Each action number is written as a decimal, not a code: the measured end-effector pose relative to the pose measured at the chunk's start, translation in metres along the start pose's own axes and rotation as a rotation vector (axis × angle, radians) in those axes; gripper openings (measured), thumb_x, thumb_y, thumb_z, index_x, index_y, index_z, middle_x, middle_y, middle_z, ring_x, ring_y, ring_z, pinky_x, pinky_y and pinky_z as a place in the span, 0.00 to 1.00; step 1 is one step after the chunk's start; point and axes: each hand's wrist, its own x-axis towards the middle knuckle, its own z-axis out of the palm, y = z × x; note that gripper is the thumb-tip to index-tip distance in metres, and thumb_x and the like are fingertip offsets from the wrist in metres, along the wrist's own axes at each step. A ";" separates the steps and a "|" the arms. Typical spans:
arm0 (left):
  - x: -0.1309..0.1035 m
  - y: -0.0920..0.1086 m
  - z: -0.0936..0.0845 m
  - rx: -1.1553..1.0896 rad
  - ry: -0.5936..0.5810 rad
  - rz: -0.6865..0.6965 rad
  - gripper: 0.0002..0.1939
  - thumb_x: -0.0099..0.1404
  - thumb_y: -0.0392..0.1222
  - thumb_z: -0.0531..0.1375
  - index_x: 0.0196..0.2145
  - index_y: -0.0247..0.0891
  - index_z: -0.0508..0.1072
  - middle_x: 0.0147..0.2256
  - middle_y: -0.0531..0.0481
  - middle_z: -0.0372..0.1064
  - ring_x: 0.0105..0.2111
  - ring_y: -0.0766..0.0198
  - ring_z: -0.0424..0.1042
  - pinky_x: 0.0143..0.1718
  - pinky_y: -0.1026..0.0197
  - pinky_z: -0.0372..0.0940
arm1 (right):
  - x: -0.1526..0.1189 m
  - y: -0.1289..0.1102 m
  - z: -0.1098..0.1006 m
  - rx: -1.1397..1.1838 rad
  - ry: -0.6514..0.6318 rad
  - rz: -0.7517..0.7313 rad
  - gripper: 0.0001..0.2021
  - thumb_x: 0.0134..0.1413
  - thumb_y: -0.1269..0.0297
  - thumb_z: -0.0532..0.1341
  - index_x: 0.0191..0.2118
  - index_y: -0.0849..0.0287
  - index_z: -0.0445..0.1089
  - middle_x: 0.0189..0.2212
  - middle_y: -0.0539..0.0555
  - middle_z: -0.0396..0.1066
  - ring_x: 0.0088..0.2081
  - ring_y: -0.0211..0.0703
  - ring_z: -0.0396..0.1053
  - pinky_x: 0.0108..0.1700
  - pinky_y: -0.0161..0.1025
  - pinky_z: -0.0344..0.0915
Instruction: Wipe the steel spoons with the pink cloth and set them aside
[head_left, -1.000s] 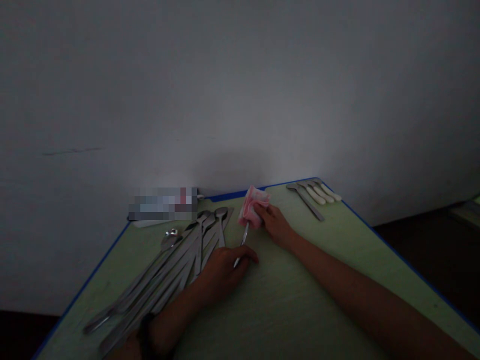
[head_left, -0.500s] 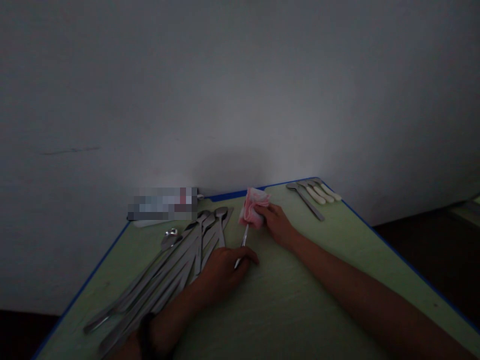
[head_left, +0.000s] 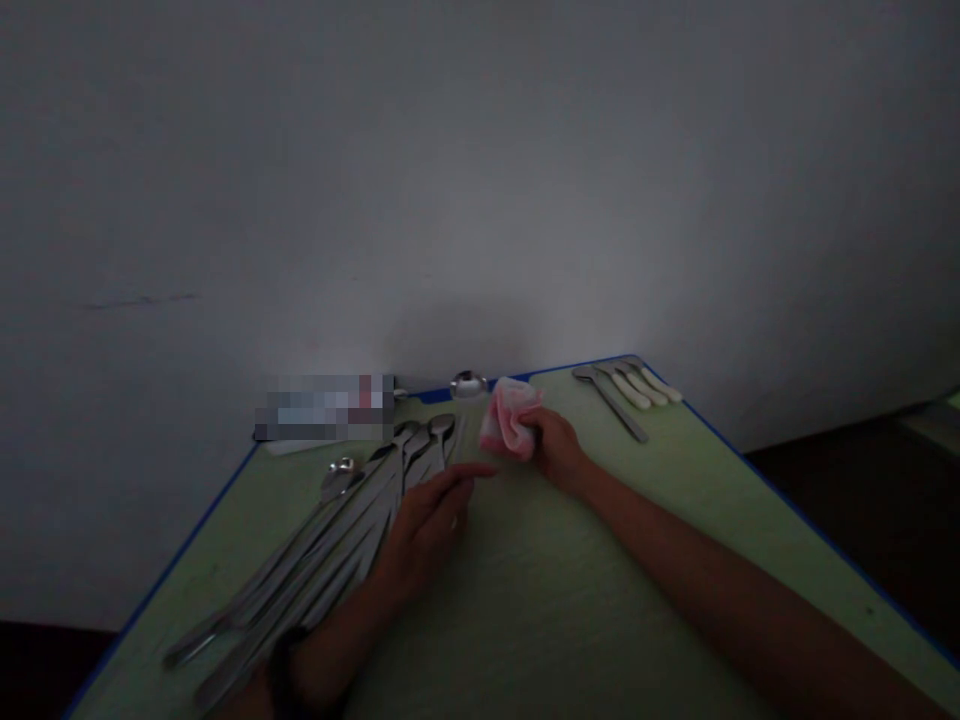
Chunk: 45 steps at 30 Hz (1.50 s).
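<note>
My right hand (head_left: 556, 448) grips a folded pink and white cloth (head_left: 513, 418) above the table. In my left hand (head_left: 431, 515) is a metal spoon, its shiny bowl (head_left: 469, 384) raised just left of the cloth and apart from it. The left index finger points out toward the cloth, while the other fingers curl below, partly hidden. Much of the spoon's handle is hard to make out. Beside and under my left forearm lies a pile of long-handled metal spoons (head_left: 360, 515) and other flat handles, partly covered by my arm.
The green table (head_left: 600, 600) has a blue edge and stands against a grey wall (head_left: 480, 200). At its far right corner lie several white-handled utensils (head_left: 634, 388) and a metal spoon (head_left: 619, 410). A blurred-out package (head_left: 326, 408) sits at the far left.
The spoon's bowl has come out of the cloth and now stands raised to its left. My left hand has turned and shifted up and left; my right hand stays almost in place.
</note>
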 end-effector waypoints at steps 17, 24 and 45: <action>0.001 0.010 0.004 0.366 -0.118 0.129 0.14 0.68 0.43 0.46 0.40 0.38 0.69 0.23 0.55 0.65 0.22 0.68 0.64 0.24 0.68 0.57 | -0.026 -0.014 0.007 -0.709 -0.292 -0.591 0.12 0.58 0.57 0.54 0.31 0.57 0.70 0.29 0.52 0.62 0.34 0.40 0.61 0.39 0.38 0.57; 0.000 0.009 0.006 0.455 -0.198 0.191 0.13 0.68 0.39 0.46 0.38 0.39 0.70 0.29 0.52 0.72 0.27 0.65 0.70 0.30 0.65 0.60 | -0.024 -0.013 0.006 -0.705 -0.478 -0.370 0.15 0.52 0.54 0.58 0.25 0.60 0.70 0.21 0.47 0.61 0.25 0.34 0.57 0.28 0.33 0.53; 0.004 0.006 0.016 0.442 -0.013 0.104 0.20 0.67 0.49 0.51 0.53 0.40 0.55 0.22 0.59 0.63 0.20 0.67 0.64 0.22 0.66 0.55 | 0.014 -0.135 -0.048 -1.383 -0.212 -0.402 0.12 0.51 0.63 0.57 0.21 0.59 0.71 0.15 0.51 0.65 0.19 0.35 0.59 0.27 0.36 0.52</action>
